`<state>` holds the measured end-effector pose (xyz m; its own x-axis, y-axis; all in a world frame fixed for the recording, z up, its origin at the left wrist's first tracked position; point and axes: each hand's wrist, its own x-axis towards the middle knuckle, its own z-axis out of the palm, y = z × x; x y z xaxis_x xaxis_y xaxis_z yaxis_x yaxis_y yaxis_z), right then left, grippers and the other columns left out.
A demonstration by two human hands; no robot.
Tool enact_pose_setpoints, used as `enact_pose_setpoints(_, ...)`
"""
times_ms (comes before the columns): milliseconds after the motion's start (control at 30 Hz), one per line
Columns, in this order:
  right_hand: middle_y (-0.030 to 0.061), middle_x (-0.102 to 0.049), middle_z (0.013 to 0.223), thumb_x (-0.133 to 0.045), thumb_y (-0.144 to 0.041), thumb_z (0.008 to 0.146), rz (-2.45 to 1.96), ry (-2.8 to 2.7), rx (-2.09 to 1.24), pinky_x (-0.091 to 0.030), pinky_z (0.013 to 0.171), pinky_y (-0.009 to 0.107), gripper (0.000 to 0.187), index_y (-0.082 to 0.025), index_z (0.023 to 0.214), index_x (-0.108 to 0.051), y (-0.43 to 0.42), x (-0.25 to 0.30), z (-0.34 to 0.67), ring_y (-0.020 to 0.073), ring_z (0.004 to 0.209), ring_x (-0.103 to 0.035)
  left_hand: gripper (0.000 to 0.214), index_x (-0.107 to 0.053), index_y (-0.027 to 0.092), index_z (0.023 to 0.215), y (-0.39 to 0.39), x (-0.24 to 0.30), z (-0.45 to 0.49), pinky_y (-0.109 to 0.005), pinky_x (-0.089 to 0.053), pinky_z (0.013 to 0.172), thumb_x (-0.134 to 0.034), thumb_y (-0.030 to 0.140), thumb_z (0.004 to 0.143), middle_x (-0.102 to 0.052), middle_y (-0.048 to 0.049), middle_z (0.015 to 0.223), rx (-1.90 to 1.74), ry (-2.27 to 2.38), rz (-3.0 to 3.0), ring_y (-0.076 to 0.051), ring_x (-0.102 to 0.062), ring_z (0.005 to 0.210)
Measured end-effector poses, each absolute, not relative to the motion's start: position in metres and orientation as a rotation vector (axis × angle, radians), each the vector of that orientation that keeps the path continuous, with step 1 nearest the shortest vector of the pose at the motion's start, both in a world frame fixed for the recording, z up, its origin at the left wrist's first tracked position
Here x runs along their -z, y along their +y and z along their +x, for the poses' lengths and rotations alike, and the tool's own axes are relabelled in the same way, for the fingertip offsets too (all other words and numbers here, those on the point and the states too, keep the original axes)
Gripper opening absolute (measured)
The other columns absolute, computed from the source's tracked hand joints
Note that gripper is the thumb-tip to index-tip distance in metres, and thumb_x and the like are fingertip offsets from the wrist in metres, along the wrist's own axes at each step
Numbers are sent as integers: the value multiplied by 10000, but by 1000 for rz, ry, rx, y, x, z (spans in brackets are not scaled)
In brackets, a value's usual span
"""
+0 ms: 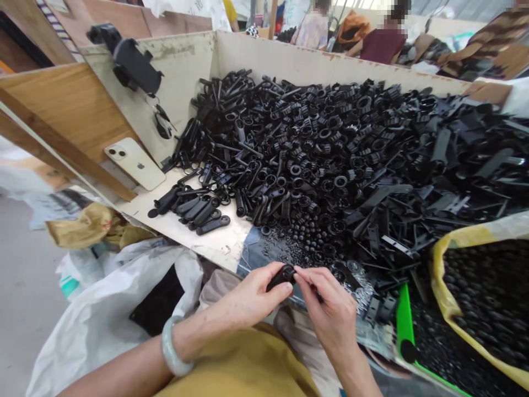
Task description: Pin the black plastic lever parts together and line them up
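My left hand (258,289) grips a black plastic part (283,275) with a rounded end, just in front of the worktable's near edge. The thumb and fingers of my right hand (328,300) are pinched at the right end of that same part; anything small between those fingertips is hidden. Beyond my hands lie small black balls (314,237) and tiny dark pieces (281,249). Silvery pins or screws (362,289) are heaped beside my right hand. Several elongated black parts (212,224) rest on the white board to the left.
A large heap of black plastic parts (289,138) fills the walled table. A white phone (135,162) leans at left, below a black holder (136,66). On the right stands a yellow-rimmed sack (444,275) of black balls beside a green edge (405,322). Other people (378,41) sit beyond.
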<state>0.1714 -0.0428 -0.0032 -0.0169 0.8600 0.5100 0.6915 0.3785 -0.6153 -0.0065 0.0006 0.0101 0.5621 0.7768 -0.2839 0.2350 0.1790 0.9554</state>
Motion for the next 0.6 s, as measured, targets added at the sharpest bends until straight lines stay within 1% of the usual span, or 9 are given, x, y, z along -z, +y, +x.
enact_pose_setpoints(67, 46, -759, 915, -592, -138, 999, -1345, -1804, -184, -625, 705, 256, 211, -250, 1102, -738, -45, 3, 172, 160, 773, -748, 179, -630, 203, 999, 0, -11, -6, -304, -447, 804, -539, 353, 961, -659, -29, 970, -455, 971, 1427, -198, -570, 892)
enact_pose_setpoints(167, 52, -757, 919, -562, -96, 1001, -1281, -1910, -119, -611, 670, 229, 267, -239, 1164, -717, -48, 2, 175, 149, 765, -745, 232, -631, 209, 995, 0, -10, -8, -303, -438, 770, -498, 399, 997, -662, -25, 935, -415, 972, 1500, -196, -576, 854)
enact_pose_setpoints(233, 57, -757, 924, -544, -81, 1005, -1245, -1979, -86, -601, 658, 223, 294, -236, 1201, -699, -50, 0, 178, 146, 760, -742, 242, -629, 215, 977, -1, -11, -10, -301, -432, 760, -486, 407, 1010, -663, -21, 911, -397, 976, 1548, -196, -583, 844)
enact_pose_setpoints(333, 60, -755, 932, -542, -61, 1000, -1207, -2044, -72, -582, 651, 210, 325, -230, 1239, -681, -50, -3, 180, 136, 753, -733, 221, -630, 225, 972, -4, -17, -12, -304, -426, 758, -475, 374, 1023, -671, -20, 879, -376, 980, 1599, -198, -599, 824)
enact_pose_setpoints(400, 54, -744, 944, -562, -58, 991, -1188, -2028, -155, -570, 651, 204, 328, -242, 1234, -685, -50, -3, 180, 134, 772, -723, 199, -638, 230, 998, -6, -24, -15, -307, -423, 754, -475, 340, 1025, -671, -21, 858, -379, 990, 1625, -201, -601, 800)
enact_pose_setpoints(467, 43, -716, 956, -619, -101, 977, -1226, -1905, -327, -560, 637, 209, 321, -267, 1244, -683, -52, -2, 178, 132, 755, -695, 204, -645, 229, 1083, -9, -31, -19, -304, -430, 759, -466, 313, 1032, -676, -26, 863, -373, 973, 1662, -205, -610, 802)
enact_pose_setpoints(533, 15, -677, 920, -687, -179, 952, -1289, -1667, -536, -541, 592, 216, 416, -297, 1345, -623, -56, 2, 174, 124, 677, -640, 250, -628, 229, 1205, -12, -35, -25, -293, -449, 773, -442, 282, 1046, -701, -33, 912, -338, 912, 1719, -201, -630, 821)
enact_pose_setpoints(600, -18, -643, 841, -730, -260, 928, -1328, -1437, -741, -518, 565, 219, 513, -307, 1412, -568, -62, 7, 168, 123, 626, -593, 304, -586, 235, 1307, -16, -32, -31, -287, -476, 808, -417, 247, 1054, -729, -44, 1016, -307, 826, 1817, -199, -662, 873)
